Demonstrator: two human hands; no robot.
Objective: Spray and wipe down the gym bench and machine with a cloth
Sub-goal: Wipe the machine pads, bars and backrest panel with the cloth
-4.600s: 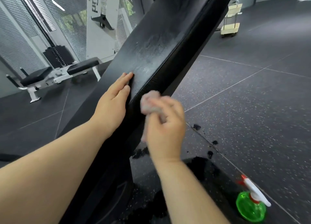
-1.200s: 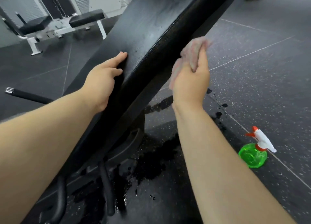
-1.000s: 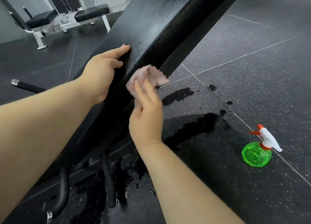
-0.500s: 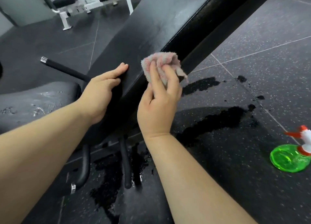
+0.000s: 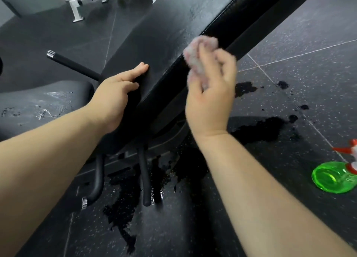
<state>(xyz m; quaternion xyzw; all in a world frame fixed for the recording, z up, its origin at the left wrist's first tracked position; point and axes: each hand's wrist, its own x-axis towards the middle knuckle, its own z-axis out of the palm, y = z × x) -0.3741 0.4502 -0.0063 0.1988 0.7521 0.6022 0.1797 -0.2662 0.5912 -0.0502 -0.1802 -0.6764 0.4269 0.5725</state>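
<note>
While the left hand rests flat-fingered on the tilted backrest pad, the right hand pinches a pink cloth against its edge at one o'clock, green spray bottle at four.

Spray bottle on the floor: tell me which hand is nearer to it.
Right. The right hand, holding the cloth at the bench pad's edge, is up-left of the spray bottle; the left hand rests on the pad farther left.
</note>
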